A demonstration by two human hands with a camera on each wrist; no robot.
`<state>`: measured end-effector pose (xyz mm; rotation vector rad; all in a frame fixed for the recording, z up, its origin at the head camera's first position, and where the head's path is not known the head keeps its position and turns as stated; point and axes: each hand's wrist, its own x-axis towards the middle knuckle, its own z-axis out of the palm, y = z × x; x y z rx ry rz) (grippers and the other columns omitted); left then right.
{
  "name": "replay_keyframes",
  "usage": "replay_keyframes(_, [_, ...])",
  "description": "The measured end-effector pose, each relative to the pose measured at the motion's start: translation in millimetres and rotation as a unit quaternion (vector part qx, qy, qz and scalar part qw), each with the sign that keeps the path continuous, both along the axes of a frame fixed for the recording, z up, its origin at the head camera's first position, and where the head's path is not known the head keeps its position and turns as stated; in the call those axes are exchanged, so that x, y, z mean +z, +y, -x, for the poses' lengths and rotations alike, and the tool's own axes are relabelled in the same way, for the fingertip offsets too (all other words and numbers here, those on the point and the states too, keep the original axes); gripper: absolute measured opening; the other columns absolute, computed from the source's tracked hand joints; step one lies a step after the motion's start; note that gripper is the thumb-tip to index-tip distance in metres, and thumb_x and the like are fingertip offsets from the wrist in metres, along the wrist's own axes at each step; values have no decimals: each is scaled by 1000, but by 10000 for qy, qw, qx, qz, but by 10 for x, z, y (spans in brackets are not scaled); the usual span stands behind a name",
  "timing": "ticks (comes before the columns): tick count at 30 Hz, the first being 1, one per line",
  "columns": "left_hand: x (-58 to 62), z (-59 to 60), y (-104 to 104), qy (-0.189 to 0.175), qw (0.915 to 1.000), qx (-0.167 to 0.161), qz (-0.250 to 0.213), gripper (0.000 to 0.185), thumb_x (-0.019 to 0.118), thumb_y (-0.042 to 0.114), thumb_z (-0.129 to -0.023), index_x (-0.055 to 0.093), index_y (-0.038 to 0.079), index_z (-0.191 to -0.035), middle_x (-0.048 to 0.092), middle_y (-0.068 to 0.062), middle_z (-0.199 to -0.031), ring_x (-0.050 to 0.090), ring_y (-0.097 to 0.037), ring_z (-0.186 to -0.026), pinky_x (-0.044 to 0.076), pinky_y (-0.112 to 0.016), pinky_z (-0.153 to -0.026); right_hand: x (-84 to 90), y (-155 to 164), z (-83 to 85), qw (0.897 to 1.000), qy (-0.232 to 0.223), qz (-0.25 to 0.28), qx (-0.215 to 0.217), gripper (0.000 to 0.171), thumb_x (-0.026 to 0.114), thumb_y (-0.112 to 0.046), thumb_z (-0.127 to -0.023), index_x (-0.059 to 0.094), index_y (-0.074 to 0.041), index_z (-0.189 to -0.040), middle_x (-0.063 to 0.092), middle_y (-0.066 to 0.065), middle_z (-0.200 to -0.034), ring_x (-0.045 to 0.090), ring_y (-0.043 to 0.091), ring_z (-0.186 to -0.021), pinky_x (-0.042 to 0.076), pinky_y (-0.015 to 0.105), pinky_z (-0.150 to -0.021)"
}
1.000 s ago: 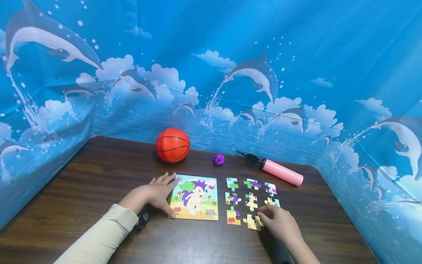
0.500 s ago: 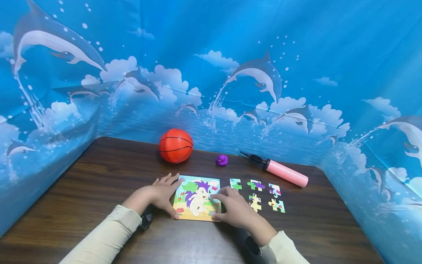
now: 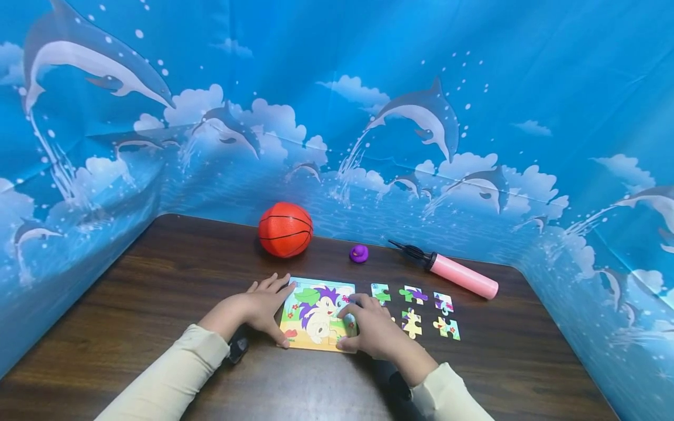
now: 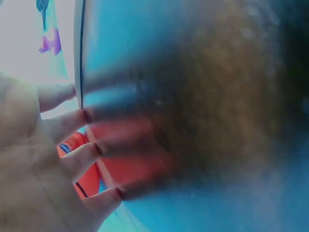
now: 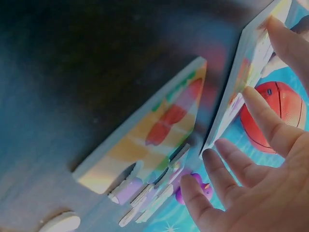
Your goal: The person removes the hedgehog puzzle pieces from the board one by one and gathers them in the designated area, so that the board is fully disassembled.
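Head view, lower centre: left hand (image 3: 261,305) rests flat, fingers straight, on the board's (image 3: 316,316) left edge; right hand (image 3: 368,330) presses straight fingers on its right side — whether over a piece is hidden; a careless shove could scatter the loose pieces (image 3: 413,323) just right.

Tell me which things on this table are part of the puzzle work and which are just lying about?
In use: puzzle board, steadied by the left hand; right hand on its right edge; loose puzzle pieces.
Lying about: orange ball, purple duck, pink pump.
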<state>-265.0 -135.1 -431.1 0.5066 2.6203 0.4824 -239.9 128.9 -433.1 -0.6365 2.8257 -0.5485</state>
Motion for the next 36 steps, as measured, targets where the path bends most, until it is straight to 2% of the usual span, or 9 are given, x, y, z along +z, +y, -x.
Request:
replay_keyframes(5, [25,-8,3,11,10000,-28,1,119,91,50,-63,30,4,-155,16,-19,-163,9,-44,-148,10,-66,-115,1,-10,-18,9994,353,-45,-1,49,88,-38,-73,62,-23,-112,53,8,-131,43,34,-128,29,64,-104])
replay_keyframes(10, [36,-1,9,56,10000,-49,-17,120,91,51,-62,30,4,-154,16,-20,-163,8,-45,-148,9,-66,-115,33,17,-53,9980,625,-87,-43,42,87,-32,-77,61,-27,-109,62,-7,-98,56,25,-110,25,68,-101])
replay_keyframes(15, [25,0,5,83,9999,-52,21,121,90,52,-62,30,4,-155,16,-20,-163,8,-45,-148,10,-66,-115,54,93,-76,9938,12,1101,-160,31,77,-8,-85,63,-23,-109,64,-8,-88,63,13,-83,48,47,-86])
replay_keyframes(17, [18,1,5,86,9999,-47,31,121,90,52,-62,29,4,-155,16,-20,-163,8,-45,-148,10,-66,-115,51,144,-82,9795,-503,1913,-371,29,73,-2,-86,65,-16,-111,64,-3,-88,63,14,-79,54,38,-74])
replay_keyframes(19, [13,4,7,94,9999,-49,23,121,90,53,-62,30,4,-154,16,-21,-162,8,-45,-148,10,-67,-115,42,211,-89,9537,-1058,2731,-689,25,71,-1,-88,66,-7,-111,65,1,-88,65,15,-78,58,35,-68])
replay_keyframes(23, [4,-2,3,104,9999,-45,10,121,90,52,-62,30,4,-154,16,-21,-162,9,-46,-147,10,-67,-114,36,401,-114,8968,-1891,3760,-1365,26,72,-10,-90,67,5,-112,71,8,-94,70,19,-83,60,38,-74])
replay_keyframes(25, [0,-6,-2,120,9999,-51,-12,121,90,52,-62,30,3,-154,17,-21,-162,9,-46,-147,10,-67,-114,43,530,-144,8779,-2134,3970,-1617,32,72,-15,-91,67,6,-115,72,9,-99,71,19,-85,60,39,-77])
replay_keyframes(31, [16,-13,-9,116,9998,-62,-116,120,91,50,-62,31,1,-153,17,-23,-161,9,-47,-147,11,-68,-114,5,1090,-283,8450,-2506,4269,-2024,44,70,-16,-93,60,11,-125,69,9,-111,69,16,-92,58,37,-84])
replay_keyframes(36, [30,-4,1,72,9999,-84,-103,120,91,50,-62,31,1,-153,17,-23,-161,9,-48,-147,11,-69,-113,-65,1678,-458,8307,-2542,4260,-2526,41,69,-12,-93,60,14,-124,70,7,-107,68,12,-91,58,34,-84])
